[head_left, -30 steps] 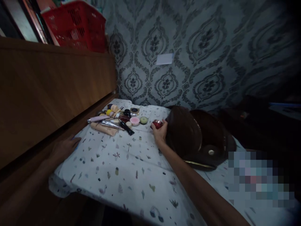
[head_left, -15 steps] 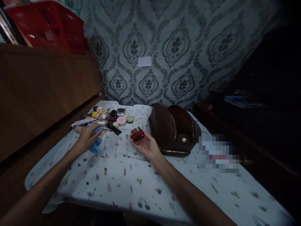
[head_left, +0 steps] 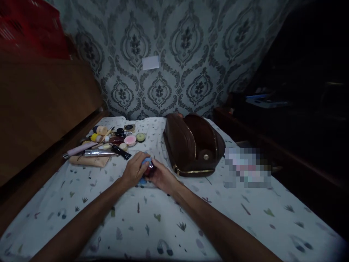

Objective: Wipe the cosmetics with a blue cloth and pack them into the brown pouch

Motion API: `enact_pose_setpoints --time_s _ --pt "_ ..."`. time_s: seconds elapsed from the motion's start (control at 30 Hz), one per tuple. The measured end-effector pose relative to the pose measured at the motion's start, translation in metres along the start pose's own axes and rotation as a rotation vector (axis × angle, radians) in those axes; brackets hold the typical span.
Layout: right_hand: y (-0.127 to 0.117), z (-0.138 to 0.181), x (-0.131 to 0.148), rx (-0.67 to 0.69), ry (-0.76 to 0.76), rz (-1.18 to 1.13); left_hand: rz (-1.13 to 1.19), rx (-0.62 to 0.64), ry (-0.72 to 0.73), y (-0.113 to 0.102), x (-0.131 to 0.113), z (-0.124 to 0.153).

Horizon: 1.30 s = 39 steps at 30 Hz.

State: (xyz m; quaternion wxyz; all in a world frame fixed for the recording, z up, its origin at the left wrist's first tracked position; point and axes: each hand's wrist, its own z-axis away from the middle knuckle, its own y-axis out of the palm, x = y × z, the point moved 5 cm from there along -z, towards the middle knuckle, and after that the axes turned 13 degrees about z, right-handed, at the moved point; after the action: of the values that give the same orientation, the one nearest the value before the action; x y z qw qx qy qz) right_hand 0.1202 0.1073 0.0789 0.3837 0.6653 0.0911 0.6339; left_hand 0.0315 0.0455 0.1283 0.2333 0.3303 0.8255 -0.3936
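My two hands meet over the middle of the patterned white sheet (head_left: 152, 218). My right hand (head_left: 161, 177) cups a small dark red jar (head_left: 150, 169) from the right. My left hand (head_left: 135, 168) closes on a light blue cloth (head_left: 146, 161) and presses it against the jar from the left. Most of the jar is hidden between the hands. A brown leather bag (head_left: 192, 145) lies just right of my hands, its flap lifted.
Several cosmetics lie in a cluster (head_left: 109, 143) at the far left of the sheet: tubes, small pots, a pink compact. A wooden headboard (head_left: 40, 109) runs along the left. Patterned wallpaper with a white note (head_left: 151, 62) is behind. Dark furniture stands at the right.
My left hand brought the blue cloth rightward from beside the cosmetics to the jar. My right hand drew the jar slightly nearer. The view shifted right.
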Motion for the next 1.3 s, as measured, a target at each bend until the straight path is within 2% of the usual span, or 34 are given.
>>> enact_pose_setpoints --time_s 0.1,0.23,0.4,0.47,0.53,0.6,0.67,0.73,0.8,0.9,1.0,1.17,1.23,1.3 --pt "0.005 0.002 0.002 -0.003 -0.04 0.105 0.017 -0.051 -0.027 -0.006 -0.002 -0.002" --pt "0.008 0.006 0.002 -0.011 -0.052 0.186 0.077 -0.124 -0.136 -0.006 -0.002 -0.005" --pt "0.003 0.006 -0.002 -0.069 -0.089 0.195 0.362 -0.159 -0.374 -0.006 0.012 -0.003" --pt "0.001 0.004 -0.003 -0.1 -0.106 0.198 0.53 -0.242 -0.48 -0.01 0.021 -0.001" --pt "0.0 0.004 -0.001 -0.096 -0.121 0.181 0.677 -0.385 -0.563 -0.017 0.031 0.001" --pt "0.001 0.004 0.002 -0.065 -0.109 0.113 0.788 -0.522 -0.635 -0.024 0.041 0.002" --pt "0.001 0.005 0.007 -0.049 -0.086 0.012 0.898 -0.598 -0.676 -0.028 0.047 0.003" --pt "-0.002 0.005 0.012 -0.058 -0.051 -0.074 1.006 -0.58 -0.67 -0.028 0.049 0.001" --pt "-0.008 0.004 0.015 -0.076 -0.018 -0.131 1.058 -0.488 -0.629 -0.025 0.048 -0.001" --pt "-0.015 0.002 0.018 -0.093 -0.001 -0.176 0.999 -0.364 -0.583 -0.018 0.046 0.001" --pt "-0.02 0.0 0.021 -0.119 -0.024 -0.196 0.804 -0.329 -0.551 -0.017 0.048 0.004" --pt "-0.014 0.004 0.027 -0.075 -0.047 -0.179 0.265 -0.291 -0.406 -0.036 0.042 -0.001" --pt "-0.009 0.007 0.028 -0.035 -0.047 -0.161 0.183 -0.288 -0.394 -0.043 0.038 -0.004" --pt "-0.004 0.008 0.028 0.0 -0.039 -0.128 0.203 -0.324 -0.406 -0.048 0.033 -0.007"
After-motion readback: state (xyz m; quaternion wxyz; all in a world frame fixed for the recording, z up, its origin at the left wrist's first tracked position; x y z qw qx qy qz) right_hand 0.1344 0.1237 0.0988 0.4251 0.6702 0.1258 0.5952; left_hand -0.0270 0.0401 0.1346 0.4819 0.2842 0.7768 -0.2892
